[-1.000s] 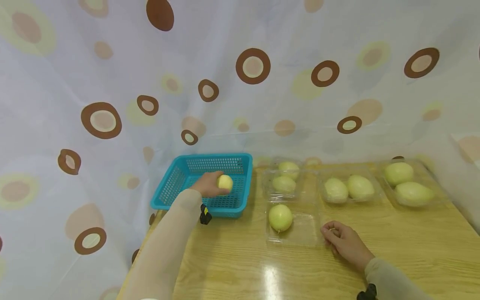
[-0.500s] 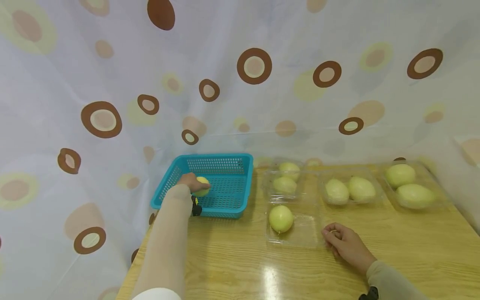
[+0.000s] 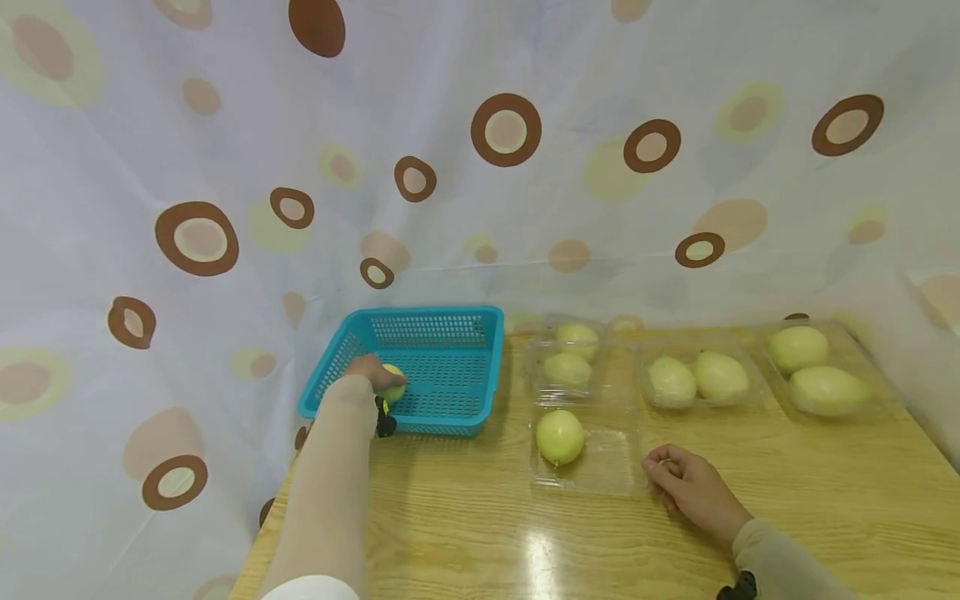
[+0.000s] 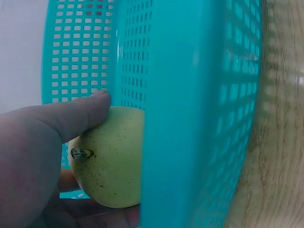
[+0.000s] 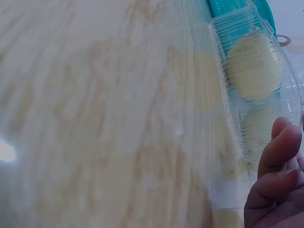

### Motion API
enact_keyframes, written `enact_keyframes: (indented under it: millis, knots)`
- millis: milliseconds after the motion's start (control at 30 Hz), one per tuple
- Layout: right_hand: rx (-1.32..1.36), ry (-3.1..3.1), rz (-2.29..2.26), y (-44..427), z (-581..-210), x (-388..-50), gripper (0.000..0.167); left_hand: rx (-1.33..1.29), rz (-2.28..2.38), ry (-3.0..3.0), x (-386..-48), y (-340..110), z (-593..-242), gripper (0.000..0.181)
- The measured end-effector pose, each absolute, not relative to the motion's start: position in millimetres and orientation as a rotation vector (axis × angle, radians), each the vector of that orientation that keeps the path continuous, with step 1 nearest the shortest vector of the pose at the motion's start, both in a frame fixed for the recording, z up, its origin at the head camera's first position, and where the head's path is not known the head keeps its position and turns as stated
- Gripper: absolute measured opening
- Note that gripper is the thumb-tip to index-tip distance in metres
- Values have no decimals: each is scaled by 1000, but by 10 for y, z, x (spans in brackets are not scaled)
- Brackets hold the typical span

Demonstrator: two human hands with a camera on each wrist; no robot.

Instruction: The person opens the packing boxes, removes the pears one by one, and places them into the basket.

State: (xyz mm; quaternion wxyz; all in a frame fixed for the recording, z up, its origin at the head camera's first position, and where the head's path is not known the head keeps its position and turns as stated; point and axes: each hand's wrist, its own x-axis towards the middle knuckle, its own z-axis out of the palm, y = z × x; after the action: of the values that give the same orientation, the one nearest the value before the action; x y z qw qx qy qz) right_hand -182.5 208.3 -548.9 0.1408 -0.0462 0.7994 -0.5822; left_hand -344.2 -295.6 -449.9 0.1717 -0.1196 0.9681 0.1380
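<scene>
Inside the teal basket (image 3: 489,392), near its left end, my left hand (image 3: 367,372) holds a pale yellow-green fruit (image 3: 392,385). In the left wrist view the thumb lies over the fruit (image 4: 111,156) and fingers curl beneath it; the basket wall (image 4: 185,114) hides its far side. My right hand (image 3: 693,492) rests on the table, fingers loosely curled, beside the right edge of a clear plastic box (image 3: 615,458) with one fruit (image 3: 560,437) in its left part. The right wrist view has this hand (image 5: 280,180) near the box's ribbed wall, holding nothing visible.
Behind the near box stands a clear box with two fruits (image 3: 567,370). Further right are two more clear boxes, one with two fruits (image 3: 722,377), the other with two fruits (image 3: 828,391). A spotted curtain (image 3: 570,208) hangs behind the wooden table (image 3: 465,517).
My left hand has carried the fruit leftward and lower within the basket, from near its right middle to its left end. The right hand stays in place.
</scene>
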Motion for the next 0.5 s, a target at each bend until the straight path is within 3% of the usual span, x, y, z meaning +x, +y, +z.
enact_keyframes:
  millis: [500]
  knots:
    - [-131, 2318, -1679, 2079, -5476, -1819, 46, -344, 353, 2743, -3324, -2933, -4464, 65]
